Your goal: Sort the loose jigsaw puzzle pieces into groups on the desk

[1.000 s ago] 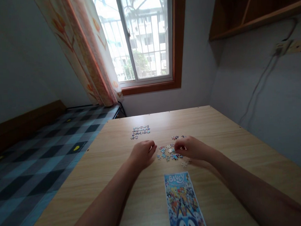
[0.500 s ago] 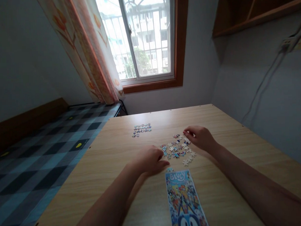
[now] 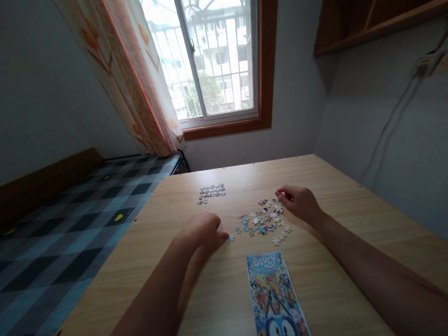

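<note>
My left hand [image 3: 202, 233] is over the middle of the table with its fingers curled. A small light-blue jigsaw puzzle piece [image 3: 231, 238] shows right at its thumb tip, on the tabletop. To the right lies a loose pile of jigsaw pieces [image 3: 261, 220], some printed side up and some pale side up. My right hand [image 3: 300, 202] is at the pile's far right edge, thumb and fingertips pinched together; what is between them, if anything, is too small to make out. Farther back, several pieces stand in rows [image 3: 212, 192].
A Bluey picture sheet [image 3: 274, 293] lies near me on the wooden table [image 3: 157, 268]. A bed with a checked cover [image 3: 75, 232] stands along the left. Beyond the table are a window [image 3: 223, 60] and a curtain [image 3: 132, 78]; a wall shelf [image 3: 384, 20] hangs at upper right.
My left hand has moved left, away from the pile, and the light-blue piece has shifted from above the picture sheet to the left with it. My right hand has barely moved.
</note>
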`<control>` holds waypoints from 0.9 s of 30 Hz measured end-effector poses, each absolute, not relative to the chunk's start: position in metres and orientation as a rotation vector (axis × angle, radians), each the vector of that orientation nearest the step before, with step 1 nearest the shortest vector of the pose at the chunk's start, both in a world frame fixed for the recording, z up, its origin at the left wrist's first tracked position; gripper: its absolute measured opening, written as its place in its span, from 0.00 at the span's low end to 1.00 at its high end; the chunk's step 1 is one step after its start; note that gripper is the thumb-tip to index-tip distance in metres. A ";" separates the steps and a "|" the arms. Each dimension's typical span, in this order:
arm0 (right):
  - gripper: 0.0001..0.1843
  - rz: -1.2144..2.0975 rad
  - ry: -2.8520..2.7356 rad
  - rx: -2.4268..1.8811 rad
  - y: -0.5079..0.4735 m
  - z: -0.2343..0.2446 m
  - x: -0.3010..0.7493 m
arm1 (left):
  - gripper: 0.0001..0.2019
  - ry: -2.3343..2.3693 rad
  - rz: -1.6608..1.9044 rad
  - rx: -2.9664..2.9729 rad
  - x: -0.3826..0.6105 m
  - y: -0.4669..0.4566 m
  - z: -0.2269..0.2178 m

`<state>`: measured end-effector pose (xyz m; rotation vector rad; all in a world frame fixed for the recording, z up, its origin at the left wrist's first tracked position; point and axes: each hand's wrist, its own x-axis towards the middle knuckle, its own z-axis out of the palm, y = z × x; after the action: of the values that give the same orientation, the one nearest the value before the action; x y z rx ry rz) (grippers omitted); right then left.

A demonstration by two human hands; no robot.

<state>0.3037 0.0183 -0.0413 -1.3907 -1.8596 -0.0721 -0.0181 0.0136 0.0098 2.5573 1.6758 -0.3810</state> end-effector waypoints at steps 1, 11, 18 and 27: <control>0.16 -0.068 -1.854 -1.392 0.019 -0.042 0.304 | 0.20 1.727 -0.364 2.548 -0.023 0.018 0.010; 0.17 -0.028 -1.861 -1.386 0.018 -0.041 0.303 | 0.13 2.087 0.070 2.496 -0.026 0.030 0.008; 0.17 0.001 -1.878 -1.375 0.017 -0.041 0.302 | 0.19 1.986 -0.310 2.520 0.000 -0.003 0.010; 0.17 0.000 -1.854 -1.353 0.016 -0.041 0.300 | 0.19 1.927 -0.233 2.596 0.011 -0.009 -0.003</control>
<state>0.2997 0.0165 -0.0409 -1.3531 -1.8539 0.0004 0.0110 -0.0085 -0.0026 2.5963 1.9269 -0.2326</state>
